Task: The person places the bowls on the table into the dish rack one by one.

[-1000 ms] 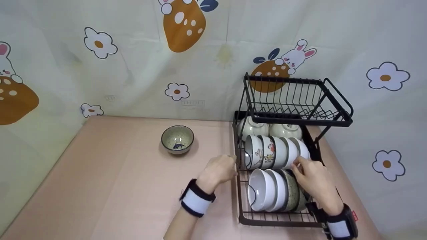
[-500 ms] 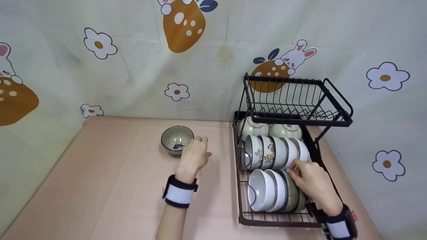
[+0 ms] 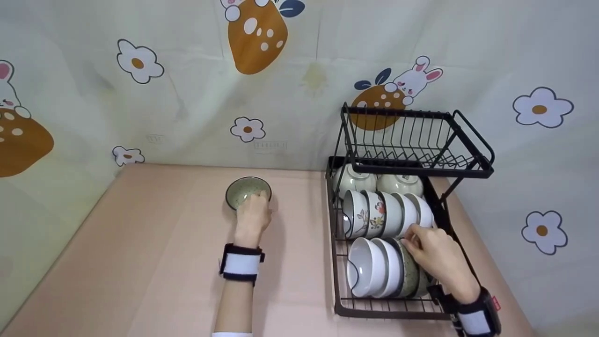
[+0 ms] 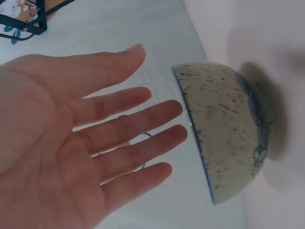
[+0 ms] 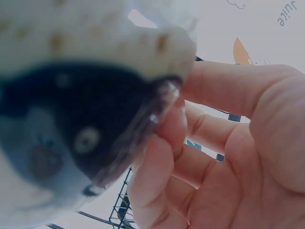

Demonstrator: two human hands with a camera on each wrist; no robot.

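A small green speckled bowl (image 3: 236, 191) stands upright on the table, its painted outer side (image 4: 219, 129) showing in the left wrist view. My left hand (image 3: 252, 214) reaches over its near right edge, with straight, spread fingers (image 4: 157, 117) and fingertips right by the rim. At the rack, my right hand (image 3: 442, 252) pinches the rim of a speckled bowl (image 5: 105, 52) with a dark painted pattern, at the right end of the front row. Part of that bowl is hidden behind the hand in the head view. Beside it lean another speckled bowl (image 3: 408, 274) and white bowls (image 3: 367, 267).
The black two-tier dish rack (image 3: 369, 312) takes up the table's right side. A middle row of bowls (image 3: 358, 215) leans behind the front row, and two upturned bowls (image 3: 403, 185) sit at the back. Its upper tier (image 3: 421, 171) overhangs them. A patterned curtain (image 3: 187, 103) rises behind the table (image 3: 164, 262).
My left hand has moved left and away from the rack's side to the bowl on the table, its fingers opening out. My right hand has stayed at the speckled bowl, shifting slightly left.
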